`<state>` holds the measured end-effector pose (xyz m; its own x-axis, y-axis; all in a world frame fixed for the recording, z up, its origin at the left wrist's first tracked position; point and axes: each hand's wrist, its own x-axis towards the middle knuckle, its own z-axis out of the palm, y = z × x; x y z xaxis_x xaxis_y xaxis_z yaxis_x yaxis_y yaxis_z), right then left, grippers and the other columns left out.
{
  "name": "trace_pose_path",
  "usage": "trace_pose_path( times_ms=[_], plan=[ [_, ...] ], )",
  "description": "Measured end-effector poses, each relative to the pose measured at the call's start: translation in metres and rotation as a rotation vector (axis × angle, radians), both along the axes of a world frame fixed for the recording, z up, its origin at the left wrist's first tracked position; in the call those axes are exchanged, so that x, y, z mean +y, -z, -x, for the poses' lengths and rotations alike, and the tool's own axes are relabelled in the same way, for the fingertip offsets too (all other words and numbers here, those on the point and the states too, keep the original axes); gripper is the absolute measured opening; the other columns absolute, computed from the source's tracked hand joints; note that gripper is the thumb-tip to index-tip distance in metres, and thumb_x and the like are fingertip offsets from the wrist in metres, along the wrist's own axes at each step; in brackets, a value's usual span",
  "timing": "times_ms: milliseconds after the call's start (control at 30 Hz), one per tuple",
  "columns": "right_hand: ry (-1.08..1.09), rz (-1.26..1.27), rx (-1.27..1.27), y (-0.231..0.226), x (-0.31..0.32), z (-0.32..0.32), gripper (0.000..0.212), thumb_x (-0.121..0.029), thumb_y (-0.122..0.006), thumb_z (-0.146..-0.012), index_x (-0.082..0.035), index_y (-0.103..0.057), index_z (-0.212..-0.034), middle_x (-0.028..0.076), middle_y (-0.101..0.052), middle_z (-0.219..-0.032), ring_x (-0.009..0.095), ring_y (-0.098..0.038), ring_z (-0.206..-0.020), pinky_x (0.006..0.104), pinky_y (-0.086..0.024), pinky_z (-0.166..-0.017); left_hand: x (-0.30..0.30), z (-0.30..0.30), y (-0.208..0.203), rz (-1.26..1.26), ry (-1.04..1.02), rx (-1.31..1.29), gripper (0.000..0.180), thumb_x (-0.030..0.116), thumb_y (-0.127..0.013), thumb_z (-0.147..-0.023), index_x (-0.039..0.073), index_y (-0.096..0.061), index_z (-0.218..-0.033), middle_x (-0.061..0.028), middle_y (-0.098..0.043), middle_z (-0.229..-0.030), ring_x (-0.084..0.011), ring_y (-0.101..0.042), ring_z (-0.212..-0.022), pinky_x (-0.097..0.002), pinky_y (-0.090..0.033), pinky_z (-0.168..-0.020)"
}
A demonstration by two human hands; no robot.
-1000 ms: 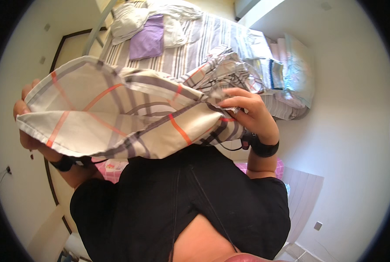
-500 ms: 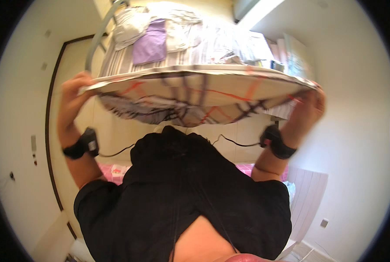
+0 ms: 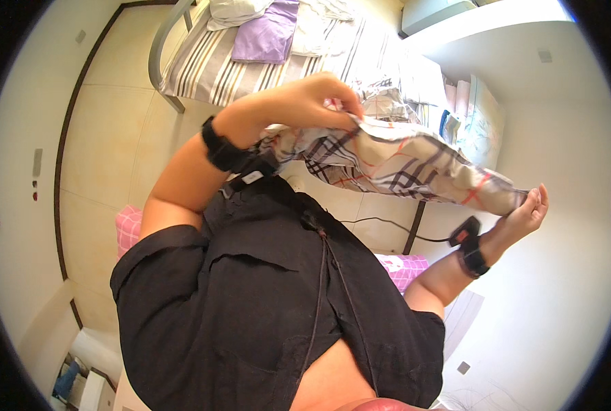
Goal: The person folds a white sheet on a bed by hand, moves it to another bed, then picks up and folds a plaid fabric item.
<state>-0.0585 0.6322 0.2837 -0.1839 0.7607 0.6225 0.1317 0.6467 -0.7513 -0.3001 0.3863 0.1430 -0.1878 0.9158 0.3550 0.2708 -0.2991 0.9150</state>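
Between my two hands hangs a beige cloth (image 3: 415, 154) with a black and red plaid pattern; its exact kind I cannot make out. My left hand (image 3: 312, 99) pinches its upper edge with thumb and fingers, in front of the bed. Farther right and lower, my right hand (image 3: 529, 211) grips the opposite corner. The cloth sags in soft folds, one end drooping behind my left wrist.
Ahead stands a bed with a striped sheet (image 3: 213, 75) and a grey metal frame (image 3: 156, 55). On it lie a purple cloth (image 3: 266, 34), white cloths (image 3: 312, 34) and a crumpled pile (image 3: 388, 103). A white wall (image 3: 559, 274) rises at my right.
My left hand has moved right, from the cloth's far left corner toward its middle. The right hand has gone lower and outward. The cloth, stretched wide before, now slants down to the right.
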Motion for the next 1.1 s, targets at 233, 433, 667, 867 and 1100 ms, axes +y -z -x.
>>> trace_pose_path(
  times_ms=[233, 433, 667, 867, 1100],
  plan=[
    [-0.829, -0.004, -0.765, 0.071, -0.095, 0.082, 0.023, -0.006, -0.058, -0.072, 0.001, -0.056, -0.095, 0.012, -0.06, -0.079, 0.01, -0.053, -0.066, 0.0205, -0.041, -0.058, 0.038, -0.026, -0.029, -0.133, -0.009, -0.009, 0.013, 0.012, -0.058, -0.073, 0.003, -0.061, -0.082, -0.0054, -0.059, -0.069, -0.0134, -0.051, -0.064, -0.0248, -0.039, -0.062],
    [-0.666, 0.073, -0.656, 0.047, -0.078, 0.078, 0.01, -0.007, -0.053, -0.079, 0.002, -0.057, -0.081, -0.001, -0.053, -0.063, 0.004, -0.044, -0.058, 0.018, -0.035, -0.051, 0.018, -0.046, 0.036, -0.034, -0.559, 0.218, 0.065, 0.031, -0.075, -0.053, 0.007, -0.047, -0.106, -0.0106, -0.055, -0.096, -0.0254, -0.052, -0.085, -0.0363, -0.041, -0.073],
    [-0.689, -0.286, -0.248, -0.033, -0.116, 0.078, 0.021, -0.016, -0.048, -0.08, 0.001, -0.055, -0.091, 0.01, -0.059, -0.079, 0.015, -0.057, -0.068, 0.0251, -0.047, -0.061, 0.035, -0.044, 0.153, 0.297, -0.753, 0.247, 0.041, 0.037, -0.067, -0.056, 0.015, -0.058, -0.089, -0.0046, -0.06, -0.083, -0.0236, -0.052, -0.087, -0.0347, -0.037, -0.075],
    [-0.332, -0.287, -0.042, -0.075, -0.094, 0.071, 0.033, -0.024, -0.038, -0.084, 0.003, -0.052, -0.098, 0.015, -0.058, -0.093, 0.022, -0.06, -0.077, 0.0324, -0.051, -0.065, -0.131, 0.042, 0.036, 0.33, -0.338, -0.032, 0.017, 0.002, -0.052, -0.07, 0.003, -0.056, -0.087, -0.0024, -0.056, -0.071, -0.0096, -0.051, -0.065, -0.0258, -0.043, -0.057],
    [-0.325, -0.071, -0.082, -0.044, -0.112, 0.09, 0.039, -0.025, -0.037, -0.085, 0.002, -0.048, -0.11, 0.011, -0.05, -0.106, 0.018, -0.048, -0.097, 0.0314, -0.04, -0.079, -0.203, 0.028, -0.104, -0.18, -1.181, -0.37, 0.023, 0.013, -0.055, -0.074, -0.004, -0.055, -0.088, -0.012, -0.059, -0.078, -0.0182, -0.056, -0.071, -0.0279, -0.046, -0.064]
  ],
)
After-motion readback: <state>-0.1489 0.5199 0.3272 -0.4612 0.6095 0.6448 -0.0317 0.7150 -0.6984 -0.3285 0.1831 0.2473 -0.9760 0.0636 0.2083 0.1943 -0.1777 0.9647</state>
